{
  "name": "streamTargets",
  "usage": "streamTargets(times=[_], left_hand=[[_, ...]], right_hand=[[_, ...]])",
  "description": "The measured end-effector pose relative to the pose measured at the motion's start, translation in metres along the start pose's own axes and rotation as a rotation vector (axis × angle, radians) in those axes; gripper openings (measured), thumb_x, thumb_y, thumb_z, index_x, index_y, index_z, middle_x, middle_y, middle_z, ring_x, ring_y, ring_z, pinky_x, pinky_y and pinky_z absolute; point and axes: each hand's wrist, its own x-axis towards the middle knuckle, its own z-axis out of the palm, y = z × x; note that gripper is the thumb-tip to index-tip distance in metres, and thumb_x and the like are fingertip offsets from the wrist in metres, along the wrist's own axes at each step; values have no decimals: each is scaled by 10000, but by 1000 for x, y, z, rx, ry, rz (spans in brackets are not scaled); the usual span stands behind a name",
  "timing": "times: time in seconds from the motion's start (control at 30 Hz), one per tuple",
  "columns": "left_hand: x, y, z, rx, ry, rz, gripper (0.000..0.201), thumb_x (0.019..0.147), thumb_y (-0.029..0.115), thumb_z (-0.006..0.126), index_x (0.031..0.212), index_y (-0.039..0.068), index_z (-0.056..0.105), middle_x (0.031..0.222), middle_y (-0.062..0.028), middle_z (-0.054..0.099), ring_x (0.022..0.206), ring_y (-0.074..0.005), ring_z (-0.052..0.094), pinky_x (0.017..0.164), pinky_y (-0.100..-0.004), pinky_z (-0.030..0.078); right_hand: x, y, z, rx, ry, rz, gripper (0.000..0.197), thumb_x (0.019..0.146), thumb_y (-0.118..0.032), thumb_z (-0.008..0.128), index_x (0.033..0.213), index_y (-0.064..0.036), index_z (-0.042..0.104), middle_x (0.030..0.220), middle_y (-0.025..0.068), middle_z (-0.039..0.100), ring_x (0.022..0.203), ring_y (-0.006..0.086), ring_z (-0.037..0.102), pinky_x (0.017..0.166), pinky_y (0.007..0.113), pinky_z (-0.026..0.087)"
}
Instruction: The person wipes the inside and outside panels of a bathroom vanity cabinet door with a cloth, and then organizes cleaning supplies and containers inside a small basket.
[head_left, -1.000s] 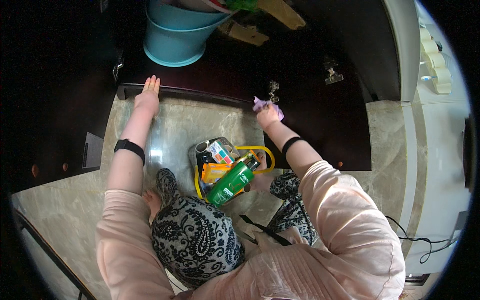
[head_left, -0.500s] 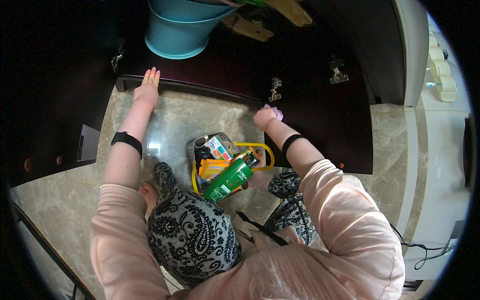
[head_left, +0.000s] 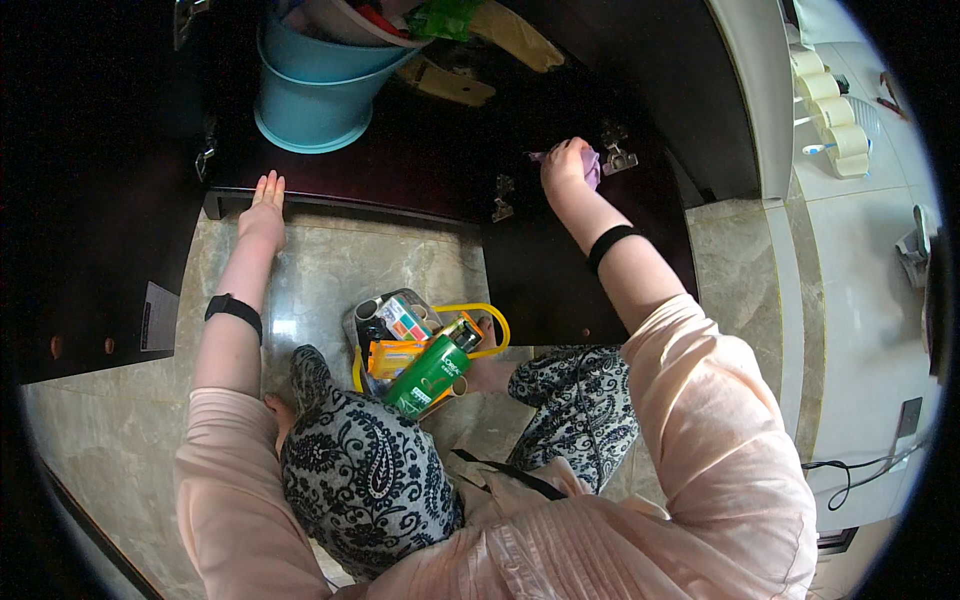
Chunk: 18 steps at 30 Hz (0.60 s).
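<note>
My left hand (head_left: 264, 212) rests with straight fingers on the front edge of the dark cabinet's bottom board (head_left: 340, 205). My right hand (head_left: 566, 168) is closed on a light purple cloth (head_left: 590, 170), pressed against the dark surface at the right of the cabinet. Beside the cloth is a metal hinge (head_left: 619, 152); a second hinge (head_left: 503, 198) sits lower and to the left. Inside the cabinet, at the far left, stand stacked light blue buckets (head_left: 315, 105) with things in the top one.
Between my legs on the tiled floor stands a basket with a yellow handle (head_left: 502, 318), holding a green bottle (head_left: 432, 375), an orange packet (head_left: 392, 358) and boxes. Dark doors (head_left: 100, 270) flank the cabinet. Tan objects (head_left: 520, 35) lie deeper inside. A black cable (head_left: 845, 470) lies at right.
My right hand has moved farther away and to the right with the purple cloth, up beside the farther hinge. My left hand stays on the board's edge. The view has shifted.
</note>
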Motion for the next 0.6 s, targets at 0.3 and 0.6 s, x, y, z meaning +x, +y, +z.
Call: streamTargets(times=[0.3, 0.6], left_hand=[[-2, -5, -4, -45, 36, 18, 957, 688, -38, 550, 1427, 131, -35, 1493, -3, -90, 1377, -156, 0, 986, -269, 385], [9, -15, 17, -35, 41, -5, 965, 700, -15, 567, 1428, 151, -45, 1490, 7, -123, 1377, -152, -42, 978, -243, 373]], right_hand=[[-35, -109, 34, 379, 116, -124, 542, 879, -256, 305, 1376, -39, 291, 1465, 124, 187, 1367, 305, 85, 1076, 516, 31], [-136, -14, 45, 651, 119, 192, 481, 882, -151, 282, 1341, -26, 354, 1460, 114, 212, 1372, 248, 111, 1095, 451, 44]])
